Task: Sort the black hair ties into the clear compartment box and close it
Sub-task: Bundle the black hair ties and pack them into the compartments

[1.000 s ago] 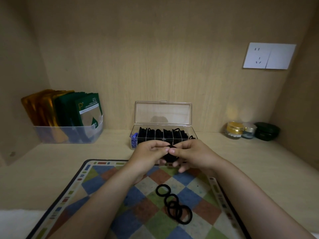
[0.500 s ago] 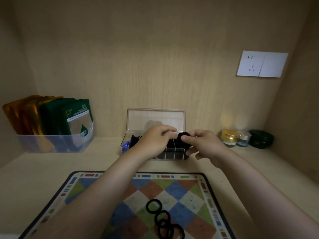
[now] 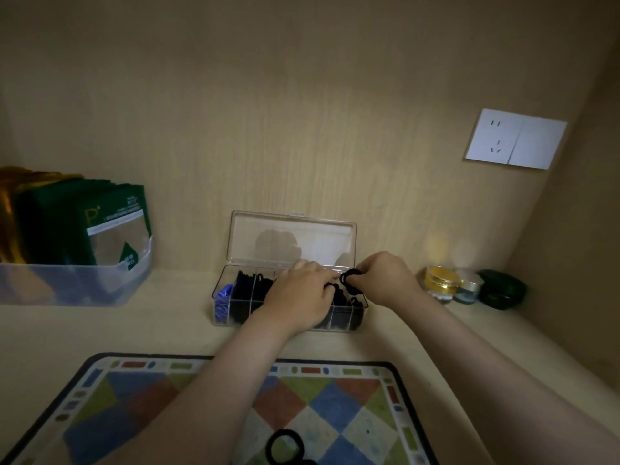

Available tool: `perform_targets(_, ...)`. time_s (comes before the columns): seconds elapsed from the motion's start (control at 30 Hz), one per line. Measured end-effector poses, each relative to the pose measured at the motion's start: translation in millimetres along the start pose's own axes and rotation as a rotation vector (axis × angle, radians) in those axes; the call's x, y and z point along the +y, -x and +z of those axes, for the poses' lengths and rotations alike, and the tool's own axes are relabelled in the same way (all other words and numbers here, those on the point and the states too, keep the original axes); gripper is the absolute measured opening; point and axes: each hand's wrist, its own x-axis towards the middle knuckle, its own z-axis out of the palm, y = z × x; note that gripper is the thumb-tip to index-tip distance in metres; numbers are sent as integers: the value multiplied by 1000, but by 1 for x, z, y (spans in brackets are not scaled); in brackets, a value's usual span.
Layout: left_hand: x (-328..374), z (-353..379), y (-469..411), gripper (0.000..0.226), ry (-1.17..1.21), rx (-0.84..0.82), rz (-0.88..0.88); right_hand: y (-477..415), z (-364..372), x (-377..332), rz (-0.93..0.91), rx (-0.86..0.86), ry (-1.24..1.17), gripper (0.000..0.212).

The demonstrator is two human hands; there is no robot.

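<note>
The clear compartment box (image 3: 222,312) stands open against the back wall, its lid (image 3: 292,239) upright. Its cells hold black hair ties (image 3: 246,288) and something blue at the left end. My right hand (image 3: 382,280) pinches a black hair tie (image 3: 350,278) above the box's right cells. My left hand (image 3: 298,300) is over the middle of the box with fingers curled down into the ties; what it grips is hidden. More black hair ties (image 3: 285,446) lie on the checked mat (image 3: 134,404) at the bottom edge.
A translucent bin (image 3: 77,283) with green and gold packets stands at the left. A gold-lidded jar (image 3: 441,281), a small clear jar (image 3: 468,290) and a dark green case (image 3: 501,290) sit at the right by the side wall. A white socket plate (image 3: 515,139) is on the back wall.
Both hands have moved forward from above the mat to over the box, carrying the hair tie. The view tilted up, so the loose ties slid to the bottom edge.
</note>
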Motion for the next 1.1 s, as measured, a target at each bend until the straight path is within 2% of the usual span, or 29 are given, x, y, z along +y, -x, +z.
perform_targets(0.23, 0, -2, -1, 48, -33, -105, 18, -9, 8, -9, -55, -67, 401, 22)
perform_targets(0.37, 2, -3, -2, 47, -39, -142, 11, -9, 4, -3, -135, -271, 270, 27)
perform_targets(0.43, 3, -4, -1, 47, -31, -154, 6, -6, 0, -1, -175, -305, 209, 28)
perform_targets(0.5, 5, -6, 0, 47, -20, -160, 2, -2, 0, 2, -200, -269, 181, 22)
perform_targets(0.57, 5, -7, 0, 46, -20, -157, -5, 1, 0, 6, -173, -131, 114, 13)
perform_targets(0.63, 5, -6, 0, 47, -17, -151, -8, 4, 1, 9, -131, 16, 74, 14)
perform_targets(0.7, 4, -4, -1, 48, -25, -140, -4, 6, 4, 11, -130, 72, 120, 11)
perform_targets(0.97, 4, -5, 0, 43, -16, -156, 12, 4, 11, 20, -240, -163, 245, 36)
perform_targets(1.1, 5, -7, 0, 46, -3, -171, 1, 16, 4, 16, -282, -21, 150, 35)
